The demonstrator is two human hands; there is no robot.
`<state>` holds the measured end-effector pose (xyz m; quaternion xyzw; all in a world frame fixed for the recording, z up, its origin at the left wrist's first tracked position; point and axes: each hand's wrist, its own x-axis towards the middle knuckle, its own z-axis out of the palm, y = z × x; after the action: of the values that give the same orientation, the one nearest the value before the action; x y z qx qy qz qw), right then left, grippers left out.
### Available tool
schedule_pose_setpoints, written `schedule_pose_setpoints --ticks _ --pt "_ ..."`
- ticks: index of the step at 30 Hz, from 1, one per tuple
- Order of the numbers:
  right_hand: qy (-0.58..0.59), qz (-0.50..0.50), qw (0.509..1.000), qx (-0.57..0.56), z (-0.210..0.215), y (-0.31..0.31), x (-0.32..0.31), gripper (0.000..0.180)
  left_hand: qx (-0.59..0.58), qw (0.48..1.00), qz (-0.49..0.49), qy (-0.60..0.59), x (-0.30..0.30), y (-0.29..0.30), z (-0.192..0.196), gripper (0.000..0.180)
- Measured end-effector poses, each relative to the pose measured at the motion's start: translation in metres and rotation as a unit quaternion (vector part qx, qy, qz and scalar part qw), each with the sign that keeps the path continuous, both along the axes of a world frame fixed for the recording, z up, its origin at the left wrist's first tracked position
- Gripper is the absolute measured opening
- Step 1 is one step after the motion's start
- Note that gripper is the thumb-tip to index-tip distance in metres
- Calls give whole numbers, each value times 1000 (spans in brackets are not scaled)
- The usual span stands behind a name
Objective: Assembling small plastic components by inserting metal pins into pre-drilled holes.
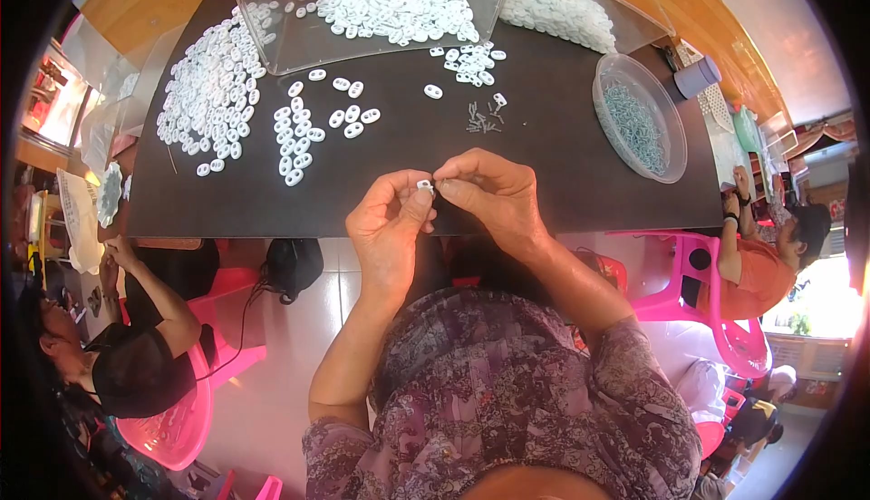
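My left hand (388, 219) pinches a small white oval plastic piece (424, 186) between thumb and fingers, just above the table's near edge. Against it, the thumb and forefinger of my right hand (497, 194) are pressed together; whatever is between them is too small to make out. Beyond my hands lies a small heap of dark screws (480, 119). Loose white two-holed oval pieces (294, 142) form a cluster to the left, and another small pile of white pieces (471, 67) sits past the screws.
A large heap of white pieces (213, 92) covers the table's left side. Clear bins (290, 42) at the back hold more. On the right stands a round clear tub (675, 160) of bluish screws, near a grey cylinder (698, 77). People sit on pink chairs at both sides.
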<state>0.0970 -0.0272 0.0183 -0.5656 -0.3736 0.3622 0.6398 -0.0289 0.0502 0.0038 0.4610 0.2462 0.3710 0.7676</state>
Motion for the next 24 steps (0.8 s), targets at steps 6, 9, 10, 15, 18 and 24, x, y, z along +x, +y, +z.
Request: schedule_pose_setpoints --ticks 6,9,10,15,18,24 --pt "72 -1 997 2 5 1 -2 10 -5 1000 0 -11 0 -1 -1 12" --pt "94 -13 995 -10 4 0 -1 10 -5 1000 13 -10 2 -2 2 10" --pt "94 -13 995 -11 3 0 -1 10 -2 1000 29 -5 3 -3 2 9" --pt "67 -31 997 28 -1 3 -6 7 10 999 39 -1 3 -5 2 10" --pt "82 -43 995 41 -1 4 -9 7 8 999 39 1 3 -5 2 10" --pt "124 -40 990 62 3 4 -15 7 0 1000 13 -5 1 -6 1 13"
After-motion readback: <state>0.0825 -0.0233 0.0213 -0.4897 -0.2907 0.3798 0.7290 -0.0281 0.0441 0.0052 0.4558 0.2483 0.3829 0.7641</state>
